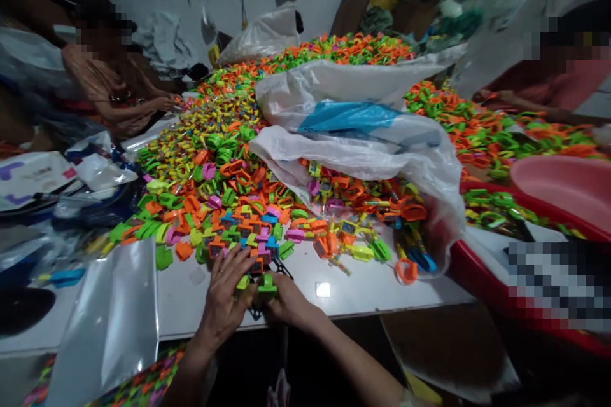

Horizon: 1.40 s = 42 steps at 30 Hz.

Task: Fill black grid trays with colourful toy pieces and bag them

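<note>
At the table's front edge, my left hand (226, 292) reaches forward with its fingers stretched over a group of bright toy watches (245, 229). Its thumb lies close to a small yellow-green piece (243, 282). My right hand (289, 299) is closed around a green toy watch (266, 287), its fingers partly hidden behind it. Between and under both hands shows a black openwork piece (256, 314), mostly covered. The nearby toy watches are orange, green, pink, yellow and blue, some with dark square faces.
A large heap of toy watches (229, 159) covers the table, a crumpled white plastic sack (353, 133) across it. Clear plastic bags (112, 311) lie at left. Red and pink basins (563, 187) stand at right. Two people (119, 89) sit at either side.
</note>
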Each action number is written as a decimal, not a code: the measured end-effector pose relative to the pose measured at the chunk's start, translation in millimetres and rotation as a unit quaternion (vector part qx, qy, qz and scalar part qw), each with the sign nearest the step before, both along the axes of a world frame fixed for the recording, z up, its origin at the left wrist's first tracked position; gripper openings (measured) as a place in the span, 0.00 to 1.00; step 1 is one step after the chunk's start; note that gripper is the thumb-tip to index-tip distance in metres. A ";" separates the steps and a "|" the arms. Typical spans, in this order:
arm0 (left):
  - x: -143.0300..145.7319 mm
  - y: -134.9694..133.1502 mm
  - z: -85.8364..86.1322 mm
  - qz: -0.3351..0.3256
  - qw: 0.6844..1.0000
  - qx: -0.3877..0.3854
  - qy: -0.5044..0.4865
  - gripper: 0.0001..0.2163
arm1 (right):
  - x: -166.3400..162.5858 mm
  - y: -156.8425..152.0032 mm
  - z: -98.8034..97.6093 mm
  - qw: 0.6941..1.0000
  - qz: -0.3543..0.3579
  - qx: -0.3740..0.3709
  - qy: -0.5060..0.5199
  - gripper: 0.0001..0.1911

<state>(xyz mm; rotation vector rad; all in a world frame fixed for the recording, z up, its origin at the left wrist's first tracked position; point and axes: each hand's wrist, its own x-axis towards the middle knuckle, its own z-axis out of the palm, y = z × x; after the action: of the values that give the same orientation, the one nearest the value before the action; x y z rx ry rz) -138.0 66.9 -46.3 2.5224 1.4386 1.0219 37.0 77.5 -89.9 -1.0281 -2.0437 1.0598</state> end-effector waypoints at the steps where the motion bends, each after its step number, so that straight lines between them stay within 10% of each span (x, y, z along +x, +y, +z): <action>1: -0.2 0.3 -0.5 -0.011 1.000 0.013 0.014 0.19 | -0.4 1.1 -1.1 0.999 0.013 0.021 -0.023 0.10; 8: 1.6 4.2 -6.1 -0.001 0.992 0.104 0.068 0.14 | -18.2 7.0 -0.7 0.985 0.053 0.057 -0.152 0.07; 13: 2.3 8.3 -11.4 -0.005 0.986 0.150 0.065 0.12 | 36.4 22.8 27.9 0.994 0.016 0.032 -0.103 0.12; 18: 4.2 10.7 -11.3 0.000 0.985 0.162 0.052 0.13 | 82.8 80.5 61.2 0.901 -0.166 0.067 -0.394 0.13; 22: 4.5 7.4 -8.7 0.001 0.987 0.148 0.059 0.12 | 83.5 92.9 64.8 0.885 -0.180 0.057 -0.425 0.12; 25: 5.1 6.1 -8.3 0.002 0.988 0.146 0.056 0.12 | 81.8 66.1 61.1 0.925 -0.188 0.038 -0.328 0.08; 28: 5.3 6.4 -8.2 0.007 0.989 0.137 0.055 0.11 | 69.2 27.1 47.8 0.985 -0.148 -0.086 -0.012 0.12; 32: 4.0 4.8 -6.0 -0.001 0.991 0.115 0.069 0.12 | 36.9 -7.6 16.1 0.927 -0.052 -0.276 0.250 0.22; 36: 3.5 2.9 -2.7 -0.011 0.992 0.109 0.068 0.13 | 22.6 -9.4 3.7 0.901 -0.079 -0.319 0.284 0.22; 42: 3.5 4.0 -1.7 -0.011 0.990 0.115 0.084 0.16 | 12.5 2.3 -4.2 0.964 -0.111 -0.141 0.195 0.07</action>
<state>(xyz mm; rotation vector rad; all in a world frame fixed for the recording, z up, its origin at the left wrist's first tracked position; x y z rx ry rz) -134.4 70.9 -48.0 2.8423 1.4016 1.0508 49.5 79.8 -94.1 -1.0583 -1.4571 1.3370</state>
